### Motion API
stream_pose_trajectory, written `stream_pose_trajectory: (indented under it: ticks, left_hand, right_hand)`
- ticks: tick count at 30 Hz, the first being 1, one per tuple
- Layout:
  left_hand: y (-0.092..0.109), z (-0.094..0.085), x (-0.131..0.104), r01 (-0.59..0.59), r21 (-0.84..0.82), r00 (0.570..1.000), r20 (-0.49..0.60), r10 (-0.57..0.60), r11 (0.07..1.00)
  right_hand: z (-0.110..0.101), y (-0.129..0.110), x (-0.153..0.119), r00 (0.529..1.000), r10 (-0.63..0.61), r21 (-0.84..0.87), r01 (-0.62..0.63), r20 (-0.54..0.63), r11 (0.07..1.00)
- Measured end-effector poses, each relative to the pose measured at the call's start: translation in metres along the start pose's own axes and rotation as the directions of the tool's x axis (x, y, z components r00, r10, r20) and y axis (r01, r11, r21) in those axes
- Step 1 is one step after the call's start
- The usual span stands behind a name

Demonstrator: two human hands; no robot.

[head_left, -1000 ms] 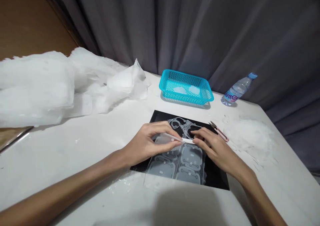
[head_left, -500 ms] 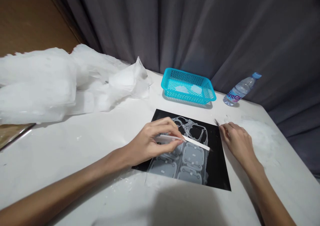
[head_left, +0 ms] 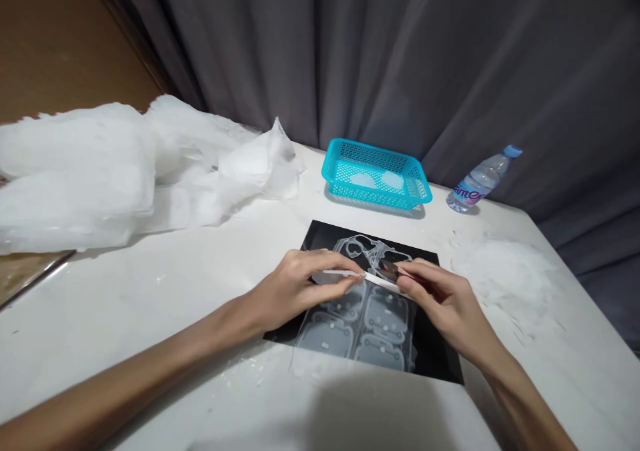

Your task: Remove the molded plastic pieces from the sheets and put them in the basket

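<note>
My left hand pinches a thin white plastic piece between thumb and fingertips, held nearly edge-on above a black sheet. In my right hand is a small dark blade, whose handle the fingers hide. The blade lies against or just over the white piece's right part; contact is hard to make out. Below both hands, translucent moulded plastic panels, joined by a looping frame, rest on the black sheet.
A turquoise basket holding a few pale pieces stands at the back. Right of it is a water bottle. Fine white shavings lie on the table's right side. Bulky white plastic bags fill the back left, before a grey curtain.
My right hand has moved left from beside the black sheet, bringing the blade to the white piece. My left hand keeps its pinch in nearly the same place.
</note>
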State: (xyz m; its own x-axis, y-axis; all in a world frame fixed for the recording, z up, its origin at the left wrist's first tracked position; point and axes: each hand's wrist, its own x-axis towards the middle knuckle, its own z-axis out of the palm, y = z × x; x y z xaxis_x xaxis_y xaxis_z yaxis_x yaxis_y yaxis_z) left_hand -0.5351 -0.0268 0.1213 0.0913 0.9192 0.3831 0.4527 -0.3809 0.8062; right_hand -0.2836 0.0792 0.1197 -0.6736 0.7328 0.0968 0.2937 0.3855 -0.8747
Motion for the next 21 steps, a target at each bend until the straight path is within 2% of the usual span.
stream_pose_trajectory:
  ticks: [4,7,13,21]
  left_hand:
    - [-0.0035,-0.0001,0.0008,-0.119,0.038,0.992,-0.025,0.120,0.992]
    - [-0.0041,-0.0009,0.0010,-0.160,0.045,0.987,-0.028,0.161,0.986]
    - [-0.0054,-0.0019,-0.0001,-0.170,0.058,0.985,0.021,0.169,0.984]
    - [-0.0032,-0.0030,0.0003,-0.213,0.092,0.975,0.078,0.206,0.973]
  right_hand:
    - [0.0038,-0.0059,-0.0028,0.987,-0.161,0.002,0.161,0.022,0.987]
    - [0.0040,-0.0065,-0.0031,0.972,-0.234,0.002,0.234,0.035,0.972]
    - [-0.0004,-0.0014,-0.0009,0.956,-0.275,0.016,0.275,0.105,0.961]
    - [-0.0018,0.0012,0.0008,0.953,-0.256,0.031,0.255,0.161,0.966]
